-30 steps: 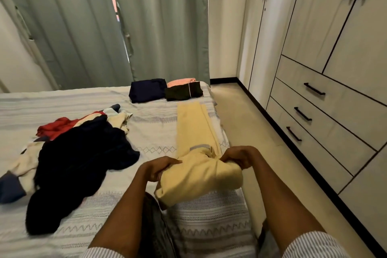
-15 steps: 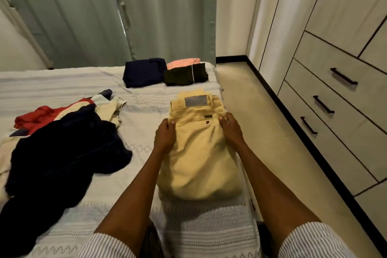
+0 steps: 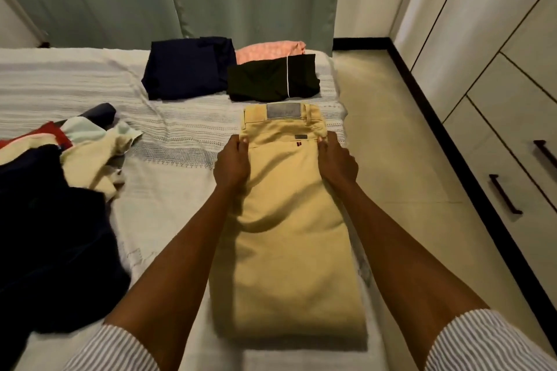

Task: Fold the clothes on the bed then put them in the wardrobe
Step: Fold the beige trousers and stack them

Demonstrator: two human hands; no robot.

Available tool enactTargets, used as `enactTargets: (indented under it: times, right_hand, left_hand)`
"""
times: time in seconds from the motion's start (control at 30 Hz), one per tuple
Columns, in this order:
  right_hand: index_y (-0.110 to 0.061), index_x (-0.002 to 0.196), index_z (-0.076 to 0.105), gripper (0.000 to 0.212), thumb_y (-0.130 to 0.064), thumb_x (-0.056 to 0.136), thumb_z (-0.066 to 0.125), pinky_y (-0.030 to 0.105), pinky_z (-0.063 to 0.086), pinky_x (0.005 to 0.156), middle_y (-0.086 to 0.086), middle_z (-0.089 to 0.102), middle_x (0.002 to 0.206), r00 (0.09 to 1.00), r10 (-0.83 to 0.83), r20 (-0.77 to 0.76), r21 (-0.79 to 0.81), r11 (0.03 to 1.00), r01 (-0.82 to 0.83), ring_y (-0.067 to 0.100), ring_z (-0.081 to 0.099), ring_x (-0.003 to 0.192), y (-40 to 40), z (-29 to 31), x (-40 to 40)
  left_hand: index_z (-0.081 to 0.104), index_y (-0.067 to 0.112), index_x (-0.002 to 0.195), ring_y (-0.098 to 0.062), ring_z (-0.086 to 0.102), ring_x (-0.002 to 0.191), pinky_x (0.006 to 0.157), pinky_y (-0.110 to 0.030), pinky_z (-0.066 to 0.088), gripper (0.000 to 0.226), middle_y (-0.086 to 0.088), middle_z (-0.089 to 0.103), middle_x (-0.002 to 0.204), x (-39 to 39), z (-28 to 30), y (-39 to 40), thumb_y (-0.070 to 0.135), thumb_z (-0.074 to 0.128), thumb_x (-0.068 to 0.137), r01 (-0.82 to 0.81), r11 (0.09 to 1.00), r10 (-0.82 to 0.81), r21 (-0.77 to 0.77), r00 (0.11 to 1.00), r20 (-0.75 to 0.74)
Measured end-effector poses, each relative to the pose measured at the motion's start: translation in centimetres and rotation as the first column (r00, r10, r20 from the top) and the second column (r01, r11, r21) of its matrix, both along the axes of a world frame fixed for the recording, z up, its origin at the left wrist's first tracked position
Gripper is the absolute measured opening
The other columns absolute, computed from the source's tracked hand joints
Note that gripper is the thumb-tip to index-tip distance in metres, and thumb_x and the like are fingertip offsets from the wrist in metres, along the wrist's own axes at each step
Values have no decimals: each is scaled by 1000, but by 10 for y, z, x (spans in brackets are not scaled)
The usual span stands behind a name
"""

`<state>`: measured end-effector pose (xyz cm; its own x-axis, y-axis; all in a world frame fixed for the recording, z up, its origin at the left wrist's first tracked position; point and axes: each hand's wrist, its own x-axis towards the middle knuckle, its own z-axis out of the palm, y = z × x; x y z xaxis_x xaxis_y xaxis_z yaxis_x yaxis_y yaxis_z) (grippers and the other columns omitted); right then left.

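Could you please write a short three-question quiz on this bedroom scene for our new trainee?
1. True or false: both hands, left and right, hold the yellow trousers.
2. Which folded item lies nearest the trousers' waistband? A. navy garment B. black garment C. pink garment
3. On which side of the bed is the unfolded pile, by the person's own sides?

Key: 1 true; 2 B; 3 left.
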<state>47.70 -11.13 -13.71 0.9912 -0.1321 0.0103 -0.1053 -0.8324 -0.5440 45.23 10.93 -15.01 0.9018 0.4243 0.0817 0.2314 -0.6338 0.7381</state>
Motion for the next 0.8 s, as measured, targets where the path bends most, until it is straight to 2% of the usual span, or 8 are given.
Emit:
enactTargets:
  times: [0.2,0.37,0.43,0.53,0.63,0.67,0.73,0.8]
  right_hand:
    - [-21,136,45,40,-43,105,31,44,44,92,20,62,124,999,-37,2,-137,990,37,41,58,115,2,-35,30]
    - [-21,147,38,50,-46,103,36,44,41,99,18,56,136,993,-85,-84,18,996,86,39,52,124,0,-27,20]
    - [-17,153,28,60,-47,103,39,46,39,103,18,42,149,987,-97,-127,83,991,108,39,44,133,1,-20,6]
    - [-17,156,24,65,-50,101,40,49,32,109,16,26,157,992,-39,-119,12,999,41,39,31,140,7,-9,-37]
    - [-26,150,37,59,-56,100,36,51,24,115,7,29,160,989,145,-17,-87,986,-146,31,24,146,10,-5,-98]
    - [-29,148,40,58,-59,100,32,51,21,116,4,31,160,974,228,-3,-131,965,-226,28,22,147,10,-4,-125]
    - [-35,150,36,62,-67,98,24,53,11,119,-3,26,162,946,319,-52,-174,930,-323,23,13,151,7,-8,-172]
    - [-39,155,23,74,-78,91,18,53,2,121,-8,11,166,941,310,-137,-187,925,-332,19,1,153,-1,-13,-214]
  left_hand:
    - [55,19,98,-32,59,88,68,-35,36,34,-9,66,93,26,-37,2,47,36,102,-67,985,80,157,994,-76]
    - [46,12,130,-38,55,114,85,-43,42,43,-15,55,128,15,-19,-1,44,46,100,-3,994,20,106,986,-164]
    - [37,12,141,-39,49,121,95,-47,41,53,-17,46,137,-3,-10,-2,40,51,98,34,974,1,223,988,-154]
    - [47,14,137,-33,52,119,98,-45,41,45,-13,55,132,-43,1,-9,30,51,95,158,926,-164,343,986,-14]
    - [61,18,120,-29,56,117,100,-46,40,40,-6,61,122,-94,4,-18,38,36,95,323,847,-373,421,927,39]
    - [63,20,118,-28,52,123,104,-47,36,43,-3,60,125,-118,5,-21,41,31,97,364,821,-423,440,906,38]
    - [56,22,133,-26,34,142,116,-49,21,57,-3,47,147,-161,1,-24,51,22,98,454,795,-483,402,875,-32]
    - [28,28,154,-20,3,152,120,-46,2,80,2,9,165,-203,-6,-19,73,10,90,554,766,-511,326,833,-213]
